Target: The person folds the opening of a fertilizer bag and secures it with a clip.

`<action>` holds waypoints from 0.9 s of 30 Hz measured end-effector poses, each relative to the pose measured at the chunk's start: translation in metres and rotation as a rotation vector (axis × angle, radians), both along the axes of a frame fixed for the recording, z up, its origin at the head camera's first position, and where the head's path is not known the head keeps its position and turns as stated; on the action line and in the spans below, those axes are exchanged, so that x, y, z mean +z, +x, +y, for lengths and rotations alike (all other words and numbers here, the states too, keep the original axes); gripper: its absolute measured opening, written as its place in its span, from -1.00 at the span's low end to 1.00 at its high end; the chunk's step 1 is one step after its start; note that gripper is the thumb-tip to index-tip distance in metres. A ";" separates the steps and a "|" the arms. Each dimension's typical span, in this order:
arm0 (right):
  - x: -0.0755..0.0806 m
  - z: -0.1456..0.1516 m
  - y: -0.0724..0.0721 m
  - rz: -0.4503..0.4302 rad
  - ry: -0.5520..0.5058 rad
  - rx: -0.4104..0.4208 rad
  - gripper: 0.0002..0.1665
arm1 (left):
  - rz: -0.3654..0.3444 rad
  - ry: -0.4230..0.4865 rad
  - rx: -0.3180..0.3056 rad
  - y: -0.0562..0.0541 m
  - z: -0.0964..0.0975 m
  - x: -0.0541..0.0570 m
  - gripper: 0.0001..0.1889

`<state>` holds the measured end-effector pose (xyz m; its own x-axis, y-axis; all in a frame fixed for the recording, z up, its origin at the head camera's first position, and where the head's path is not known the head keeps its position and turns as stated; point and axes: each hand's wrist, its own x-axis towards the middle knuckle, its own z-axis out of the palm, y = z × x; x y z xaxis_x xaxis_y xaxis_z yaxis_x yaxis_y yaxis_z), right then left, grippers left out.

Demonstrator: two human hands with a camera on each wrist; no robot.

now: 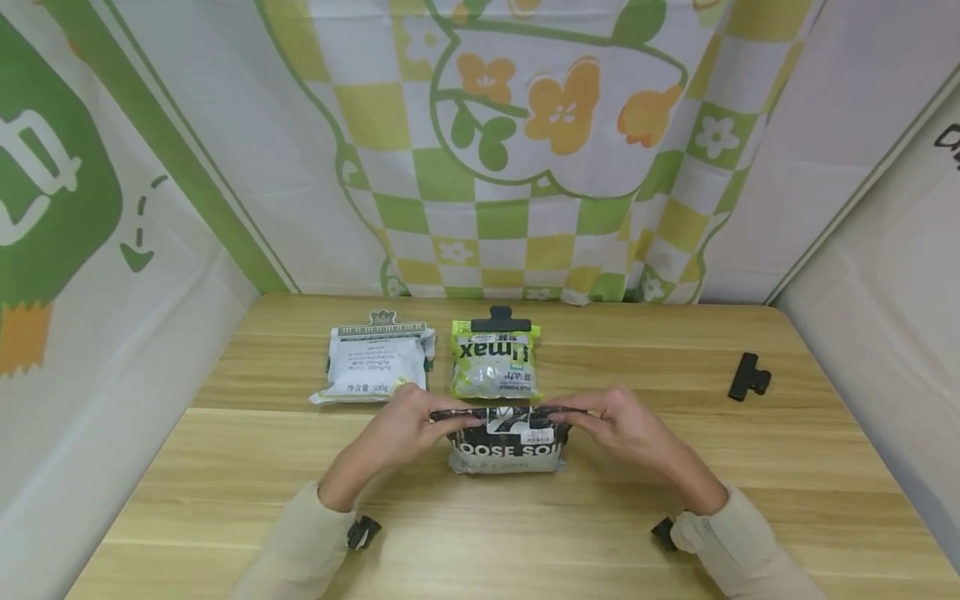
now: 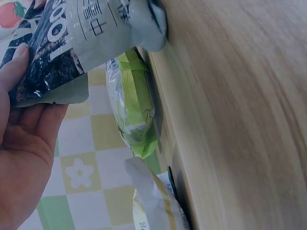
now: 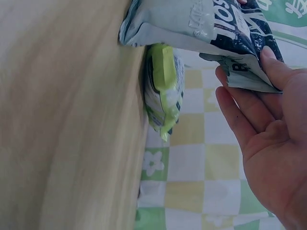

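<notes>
A black and grey bag of loose soil [image 1: 506, 454] stands on the table between the two hands, its top folded over. The left hand [image 1: 408, 425] pinches the left end of the fold, thumb on the near side and fingers behind. At the right end, the right hand [image 1: 618, 425] pinches the same fold in the same way. In the left wrist view the soil bag [image 2: 96, 33] shows its printed front with the thumb pressed on the dark upper part. The right wrist view shows the bag's [image 3: 177, 24] folded flap between thumb and fingers.
Behind the soil bag lies a green and clear bag [image 1: 495, 367] closed with a black clip [image 1: 500, 320]. Left of it is a white bag [image 1: 378, 367] with a dark green clip [image 1: 382, 327]. A loose black clip [image 1: 748, 377] lies at the table's right.
</notes>
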<state>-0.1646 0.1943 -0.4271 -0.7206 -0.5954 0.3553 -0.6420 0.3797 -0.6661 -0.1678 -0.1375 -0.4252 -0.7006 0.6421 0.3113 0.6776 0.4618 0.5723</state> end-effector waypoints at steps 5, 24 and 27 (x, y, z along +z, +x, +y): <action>0.004 0.010 -0.001 0.022 0.017 0.012 -0.68 | 0.040 -0.034 -0.020 -0.001 0.007 0.001 -0.76; 0.000 0.021 0.035 0.156 0.083 0.095 -0.51 | 0.130 -0.017 -0.157 0.032 0.007 -0.008 -0.69; 0.003 0.020 0.035 0.155 0.104 0.090 -0.50 | 0.156 0.008 -0.155 0.032 0.007 -0.010 -0.70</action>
<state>-0.1296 0.2138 -0.4244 -0.6039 -0.6944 0.3912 -0.7686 0.3774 -0.5166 -0.1359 -0.1310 -0.4355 -0.5369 0.7351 0.4140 0.8206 0.3411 0.4585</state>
